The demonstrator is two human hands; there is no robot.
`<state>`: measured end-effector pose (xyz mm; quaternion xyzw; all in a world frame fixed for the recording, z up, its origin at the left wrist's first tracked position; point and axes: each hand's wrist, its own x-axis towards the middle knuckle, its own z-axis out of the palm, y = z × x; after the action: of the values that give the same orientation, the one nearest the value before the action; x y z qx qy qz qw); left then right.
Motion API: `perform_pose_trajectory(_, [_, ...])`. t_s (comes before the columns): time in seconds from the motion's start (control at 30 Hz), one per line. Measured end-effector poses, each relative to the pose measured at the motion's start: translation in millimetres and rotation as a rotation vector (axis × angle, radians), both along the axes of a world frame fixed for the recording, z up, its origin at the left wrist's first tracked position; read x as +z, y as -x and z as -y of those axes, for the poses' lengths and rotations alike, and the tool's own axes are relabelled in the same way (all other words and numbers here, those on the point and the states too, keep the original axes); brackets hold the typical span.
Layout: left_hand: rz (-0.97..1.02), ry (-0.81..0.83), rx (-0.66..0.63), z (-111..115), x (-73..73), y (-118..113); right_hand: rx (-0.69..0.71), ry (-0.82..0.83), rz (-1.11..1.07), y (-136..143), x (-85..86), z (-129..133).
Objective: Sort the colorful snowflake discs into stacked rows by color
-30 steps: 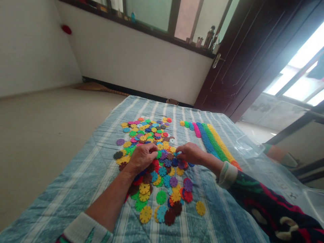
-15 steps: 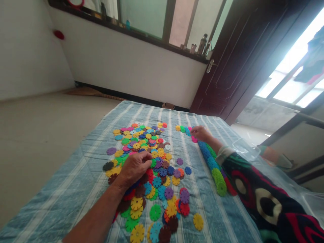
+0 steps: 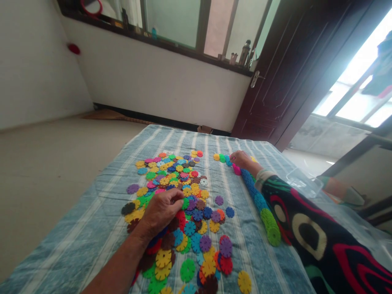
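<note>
Many notched plastic discs in mixed colours form a loose pile (image 3: pixel 183 179) on the striped cloth. My left hand (image 3: pixel 162 208) rests low over this pile, thumb and forefinger pinched together. A green disc (image 3: pixel 185 203) shows right at those fingertips; whether they grip it or it lies behind them, I cannot tell. Farther off, my right hand (image 3: pixel 241 158) is closed, fingertips down by a short row of discs, among them a yellow one (image 3: pixel 216 157). What it pinches is hidden. Below its wrist lie a pink disc (image 3: pixel 236 169) and a long blue stack of discs (image 3: pixel 252 190) ending in green (image 3: pixel 271 230).
The cloth (image 3: pixel 116 196) covers a bed-like surface. A clear plastic container (image 3: pixel 303 181) stands at the right, past my sleeve (image 3: pixel 294 220). Beyond are a brown door (image 3: pixel 275 73) and a windowsill with a bottle (image 3: pixel 245 53).
The view has shifted slightly. My right hand stays by the short row, its forearm swung a little so that less of the stack's side shows. My left hand remains over the pile, still pinched.
</note>
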<state>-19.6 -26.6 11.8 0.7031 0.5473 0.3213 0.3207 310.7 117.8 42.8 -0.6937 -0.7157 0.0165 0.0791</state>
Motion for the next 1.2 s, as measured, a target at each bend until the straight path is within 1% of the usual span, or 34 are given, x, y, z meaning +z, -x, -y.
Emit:
perform_pose_trajectory(0.17, [-0.004, 0.032, 0.004, 0.7, -0.1, 0.4, 0.013, 0.033, 0.061, 0.9, -1.7, -1.6])
perform_pose_trajectory(0.37, [-0.027, 0.022, -0.004, -1.8, -2.1, 0.8, 0.020, 0.027, 0.099, 2.4, 0.4, -0.8])
perform_pose_trajectory(0.63, [-0.036, 0.006, -0.006, -3.0, -4.8, 1.0, 0.009, 0.032, 0.152, 8.7, 6.9, 7.7])
perform_pose_trajectory(0.93, [-0.038, -0.011, -0.003, -3.0, -5.1, 0.6, -0.002, 0.008, 0.186, 14.9, 8.5, 14.2])
perform_pose_trajectory(1.07, [-0.021, -0.008, -0.003, -1.0, -2.8, -1.4, 0.052, -0.005, 0.168, 26.6, 11.1, 27.5])
perform_pose_trajectory(1.2, [-0.005, -0.018, -0.007, 0.0, -2.1, -2.4, 0.197, 0.017, 0.119, 52.5, 14.3, 58.1])
